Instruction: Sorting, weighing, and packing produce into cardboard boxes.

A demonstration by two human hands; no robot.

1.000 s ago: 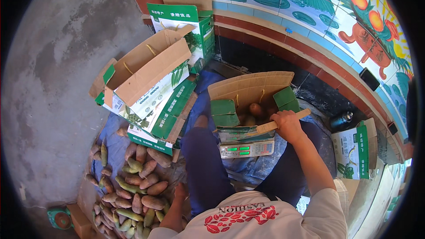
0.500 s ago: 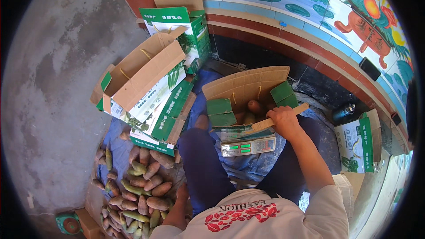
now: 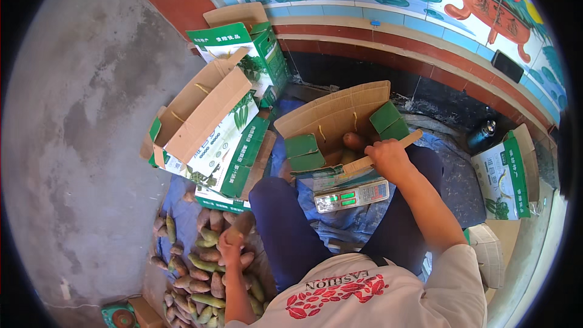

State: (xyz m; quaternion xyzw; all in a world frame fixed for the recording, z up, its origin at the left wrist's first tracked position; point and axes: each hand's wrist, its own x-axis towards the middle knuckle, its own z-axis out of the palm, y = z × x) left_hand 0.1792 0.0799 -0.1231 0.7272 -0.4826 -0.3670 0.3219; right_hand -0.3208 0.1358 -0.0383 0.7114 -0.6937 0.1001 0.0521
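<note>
My left hand (image 3: 230, 245) is closed round a reddish-brown root vegetable (image 3: 243, 225), lifted just over a pile of brown and green root vegetables (image 3: 209, 267) on the left. With its fingers wrapped over the edge, my right hand (image 3: 387, 159) grips the near flap of an open cardboard box (image 3: 334, 107). This box stands between my knees and has green side flaps. Inside it lie a few brown roots (image 3: 353, 141), partly hidden by the flap and my hand. A digital scale (image 3: 352, 196) with lit green displays shows at the box's near side.
Green-and-white cartons (image 3: 221, 136) are stacked at the left, the top one open. Another carton (image 3: 501, 176) stands at the right beside a dark bottle (image 3: 483, 133). A tiled wall (image 3: 340, 15) runs along the back. Blue sheeting (image 3: 449, 173) covers part of the floor.
My left hand has come up from the pile's edge beside my leg and now shows a brown root in its grip. My right hand still holds the flap. The whole view has shifted slightly.
</note>
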